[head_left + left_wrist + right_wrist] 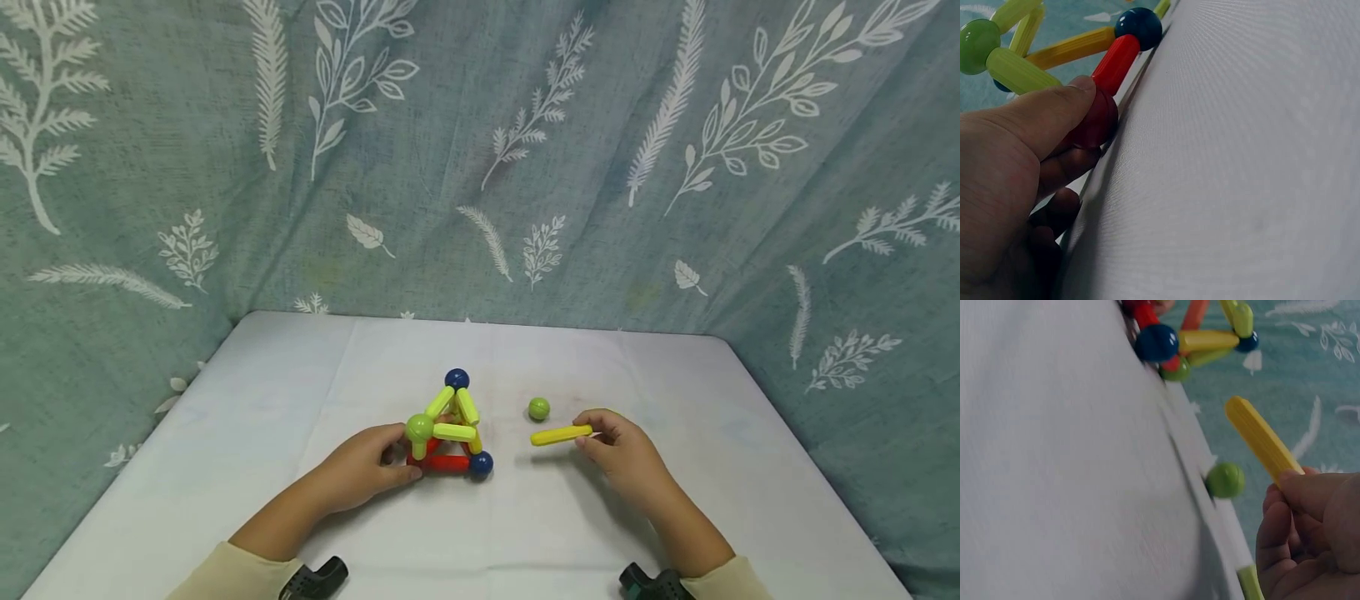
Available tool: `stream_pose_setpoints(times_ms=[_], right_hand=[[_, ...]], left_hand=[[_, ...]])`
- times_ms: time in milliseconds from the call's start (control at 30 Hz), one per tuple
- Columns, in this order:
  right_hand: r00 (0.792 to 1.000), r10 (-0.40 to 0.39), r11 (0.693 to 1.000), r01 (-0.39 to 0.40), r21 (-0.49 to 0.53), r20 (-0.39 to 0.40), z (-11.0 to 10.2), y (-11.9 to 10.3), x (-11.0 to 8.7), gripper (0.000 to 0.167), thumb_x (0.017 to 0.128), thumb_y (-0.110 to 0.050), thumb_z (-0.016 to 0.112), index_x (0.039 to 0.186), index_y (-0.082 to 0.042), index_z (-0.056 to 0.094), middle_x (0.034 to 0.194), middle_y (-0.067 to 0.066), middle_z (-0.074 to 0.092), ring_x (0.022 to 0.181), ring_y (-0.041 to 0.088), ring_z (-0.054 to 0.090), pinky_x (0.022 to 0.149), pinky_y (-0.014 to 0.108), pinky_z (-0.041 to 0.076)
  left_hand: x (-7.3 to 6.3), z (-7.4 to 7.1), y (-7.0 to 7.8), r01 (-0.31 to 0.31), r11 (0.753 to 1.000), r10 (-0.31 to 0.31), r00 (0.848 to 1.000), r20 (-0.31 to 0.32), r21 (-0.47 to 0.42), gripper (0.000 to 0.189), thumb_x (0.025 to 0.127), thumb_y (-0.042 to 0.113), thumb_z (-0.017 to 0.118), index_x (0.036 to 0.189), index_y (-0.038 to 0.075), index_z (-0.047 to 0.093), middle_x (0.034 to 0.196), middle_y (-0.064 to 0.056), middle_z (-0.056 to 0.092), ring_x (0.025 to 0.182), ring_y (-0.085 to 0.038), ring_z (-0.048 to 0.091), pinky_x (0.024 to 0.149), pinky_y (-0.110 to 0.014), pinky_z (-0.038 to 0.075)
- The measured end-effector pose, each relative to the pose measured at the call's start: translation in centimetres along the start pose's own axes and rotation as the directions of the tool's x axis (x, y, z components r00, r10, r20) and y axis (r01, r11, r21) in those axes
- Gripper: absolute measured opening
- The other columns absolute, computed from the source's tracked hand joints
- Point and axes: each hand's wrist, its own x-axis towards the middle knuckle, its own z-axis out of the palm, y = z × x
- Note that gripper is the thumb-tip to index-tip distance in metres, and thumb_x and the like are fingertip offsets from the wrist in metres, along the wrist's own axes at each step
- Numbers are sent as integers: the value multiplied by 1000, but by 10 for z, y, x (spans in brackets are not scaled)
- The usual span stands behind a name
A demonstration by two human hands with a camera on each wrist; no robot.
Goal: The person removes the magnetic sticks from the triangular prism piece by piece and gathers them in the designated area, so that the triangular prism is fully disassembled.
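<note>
Well inside the table edges point(487, 327), left fingers point(1063, 112) round red ball point(1099, 123), right fingers point(1274, 528) round yellow stick point(1262, 437), gap between

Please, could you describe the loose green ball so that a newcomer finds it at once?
On the white table, look between the stick-and-ball structure and the right hand. Just beyond the yellow stick in that hand sits the loose green ball. It is joined to no stick, unlike the structure's upper green ball.

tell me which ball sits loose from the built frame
The green ball nearest the right hand; every other visible ball is joined to rods.
</note>
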Motion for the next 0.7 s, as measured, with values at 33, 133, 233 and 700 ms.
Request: stream_pose_setpoints(times_ms=[33, 133, 233, 700], right_hand=[[1000, 7, 1000, -7, 2, -9, -4, 3, 2, 23, 98, -15, 74, 120, -22, 71, 119, 3, 69, 92, 20, 61, 71, 31, 52], [999, 26, 1000, -27, -5, -28, -16, 11, 6, 25, 99, -19, 74, 123, -20, 70, 125, 5, 66, 91, 21, 59, 68, 31, 51], [998, 49, 999, -50, -14, -45, -27, 18, 9, 24, 100, -21, 73, 124, -20, 69, 126, 7, 65, 92, 23, 57, 69, 30, 51], [996, 57, 997, -60, -52, -74, -75, 44, 22, 34, 105, -23, 66, 137, -12, 61, 142, 16, 59, 121, 28, 59, 88, 26, 55]], left_hand=[[0, 0, 0, 1, 1000, -1, 1000, 0, 1, 29, 88, 47, 83, 107, 36, 64, 85, 11, 58, 81, -13, 53, 70, -31, 43], [1, 1, 2, 16, 1000, -16, 1000, 0, 2, 30, 87, 47, 83, 108, 35, 64, 85, 11, 58, 82, -14, 53, 71, -32, 43], [2, 1, 3, 24, 1000, -24, 1000, 0, 0, 30, 87, 46, 84, 109, 35, 65, 87, 11, 59, 83, -14, 53, 72, -32, 43], [1, 1, 3, 23, 1000, -23, 1000, -2, -5, 31, 88, 49, 82, 110, 36, 65, 87, 11, 60, 83, -14, 54, 72, -32, 44]])
